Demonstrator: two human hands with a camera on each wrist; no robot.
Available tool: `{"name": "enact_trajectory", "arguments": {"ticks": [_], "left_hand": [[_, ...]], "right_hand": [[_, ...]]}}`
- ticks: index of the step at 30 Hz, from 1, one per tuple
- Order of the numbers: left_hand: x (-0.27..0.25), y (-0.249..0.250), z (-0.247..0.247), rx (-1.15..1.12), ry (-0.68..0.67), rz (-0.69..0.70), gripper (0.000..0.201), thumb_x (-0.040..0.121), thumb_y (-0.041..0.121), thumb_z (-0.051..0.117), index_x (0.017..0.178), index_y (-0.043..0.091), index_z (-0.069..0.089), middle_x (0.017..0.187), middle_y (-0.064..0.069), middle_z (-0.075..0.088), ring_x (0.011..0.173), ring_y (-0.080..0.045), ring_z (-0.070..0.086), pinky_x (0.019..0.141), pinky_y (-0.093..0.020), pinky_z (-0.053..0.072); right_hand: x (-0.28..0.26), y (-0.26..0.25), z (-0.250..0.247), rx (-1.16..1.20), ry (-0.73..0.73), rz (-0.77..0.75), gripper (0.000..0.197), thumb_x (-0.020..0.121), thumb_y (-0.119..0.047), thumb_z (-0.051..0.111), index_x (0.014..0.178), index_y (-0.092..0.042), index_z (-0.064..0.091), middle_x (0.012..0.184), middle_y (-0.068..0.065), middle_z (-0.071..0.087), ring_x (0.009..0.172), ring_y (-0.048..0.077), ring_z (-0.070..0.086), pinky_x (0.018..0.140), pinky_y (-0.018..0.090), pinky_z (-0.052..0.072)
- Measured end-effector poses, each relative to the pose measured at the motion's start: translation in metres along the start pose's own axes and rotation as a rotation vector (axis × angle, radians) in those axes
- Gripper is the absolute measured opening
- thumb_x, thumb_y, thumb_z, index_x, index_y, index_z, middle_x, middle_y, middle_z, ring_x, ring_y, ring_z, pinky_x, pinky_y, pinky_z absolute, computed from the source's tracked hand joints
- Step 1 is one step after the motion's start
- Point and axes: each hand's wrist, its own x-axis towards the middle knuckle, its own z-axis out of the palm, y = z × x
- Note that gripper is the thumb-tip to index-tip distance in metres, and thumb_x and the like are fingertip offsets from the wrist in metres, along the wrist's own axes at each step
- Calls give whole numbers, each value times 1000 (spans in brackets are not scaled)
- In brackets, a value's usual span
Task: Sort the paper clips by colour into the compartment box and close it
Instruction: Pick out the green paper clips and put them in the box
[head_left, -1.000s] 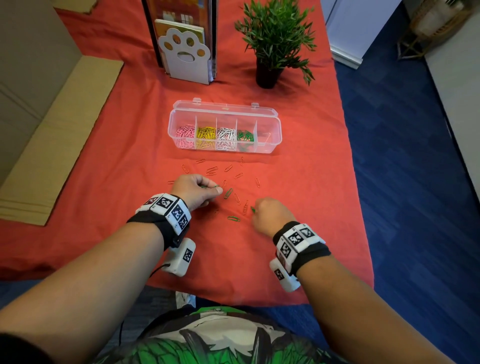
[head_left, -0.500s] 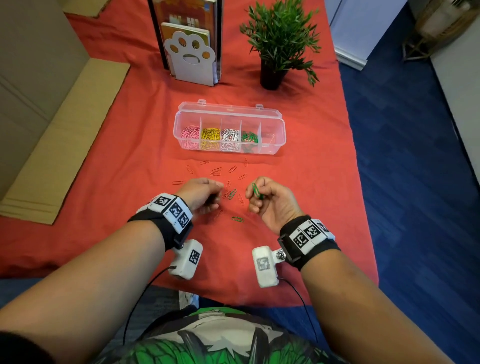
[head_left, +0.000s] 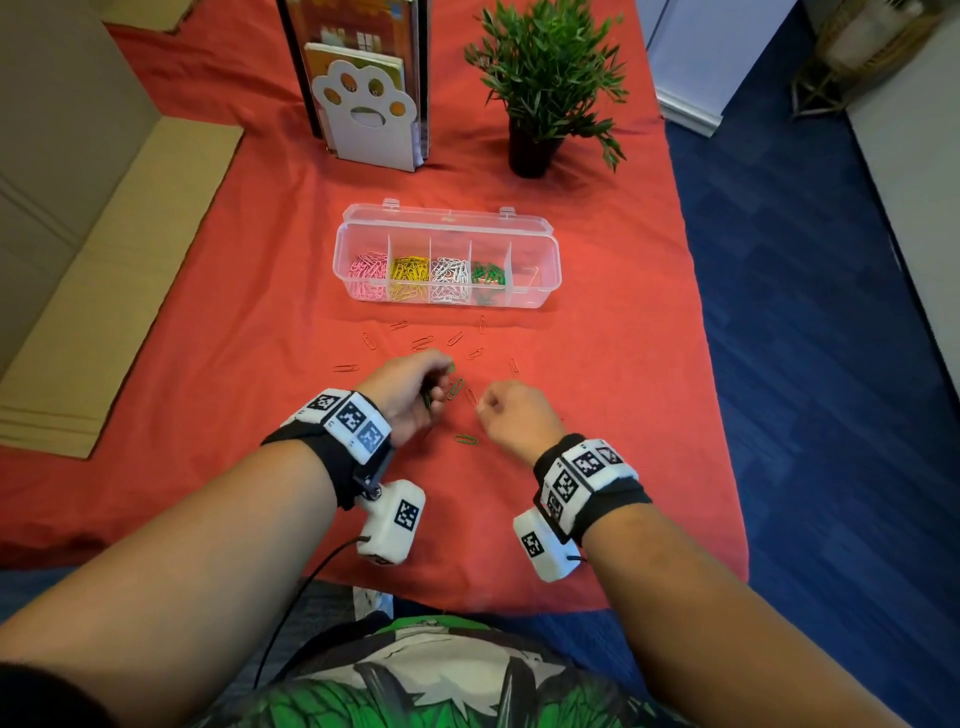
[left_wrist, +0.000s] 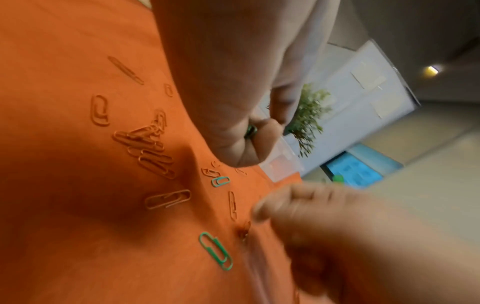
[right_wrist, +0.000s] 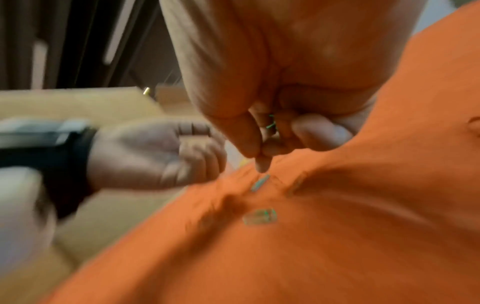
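Sorting step: green clips are being gathered off the red cloth on the bench; my read is that orange ones come after.
Left hand (head_left: 410, 395): fingers curled round a small bunch of green clips (left_wrist: 251, 130), a green end showing between thumb and forefinger.
Loose clips: orange clips (head_left: 422, 342) lie scattered between the hands and the box; one green clip (head_left: 455, 388) lies between the hands and another green clip (head_left: 466, 440) nearer, just beside the right hand.
Right hand (head_left: 511, 415): fingers bunched, tips pointing down at the cloth; a glint of green among them suggests a clip is pinched there, though blur makes that uncertain.
Box (head_left: 550, 249): far of the scatter, lid open; pink, yellow, white and green sections filled, the right one nearly bare.
Handling: clips look light, thin, springy wire lying flat, likely slippery; best pinched by the rounded end or slid up with a fingernail.
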Motion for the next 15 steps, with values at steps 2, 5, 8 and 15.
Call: {"name": "enact_trajectory", "arguments": {"ticks": [2,5,8,15], "left_hand": [[-4,8,-7,-159,-100,-63,21,81,20,42,61,16,45,53,2,47,42,-8,40,41,-14,35],[-9,15,-15,-319,-193,-59,12,66,22,44,63,12,50,60,-5,55,50,-16,47,48,-19,42],[-5,17,-18,-308,-150,-39,23,79,25,43,68,11,57,62,-6,64,51,-16,59,52,-22,51],[17,-1,-6,505,157,232,16,85,23,61,69,21,62,57,7,52,35,-1,44,38,-15,37]], "right_hand": [[-6,3,11,-188,-22,-96,17,86,-19,51,95,-6,60,104,16,57,94,33,59,85,35,46],[-14,2,25,-361,2,-189,20,84,-17,55,102,-8,52,109,14,48,98,35,55,83,44,50],[-18,-3,28,-476,11,-234,19,88,-12,49,106,-6,50,111,14,46,100,35,53,79,45,48],[-19,-7,27,-564,-5,-269,24,90,-16,47,111,-4,49,112,15,48,101,36,54,77,46,48]]}}
